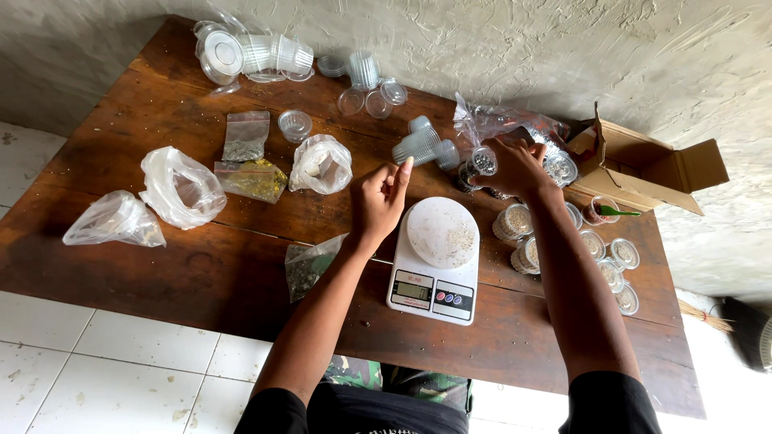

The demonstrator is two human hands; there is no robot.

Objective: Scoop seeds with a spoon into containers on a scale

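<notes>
Right hand clamped on a small lidded cup beyond the scale, left hand loosely curled and empty beside it, mid-table near the front edge.

View: head-worn, aimed steeply down from above.
Range: near; whole wooden table framed.
Shared views: none.

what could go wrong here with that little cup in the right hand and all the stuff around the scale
1. The right hand holds a small clear cup of speckled material tipped on its side above the table; contents could spill, and loose grains already dot the white scale.
2. Filled cups stand stacked close beside the right forearm; a sideways move might topple them.
3. The left hand hovers empty near the loose empty cups lying on their sides, which could roll if nudged.
</notes>
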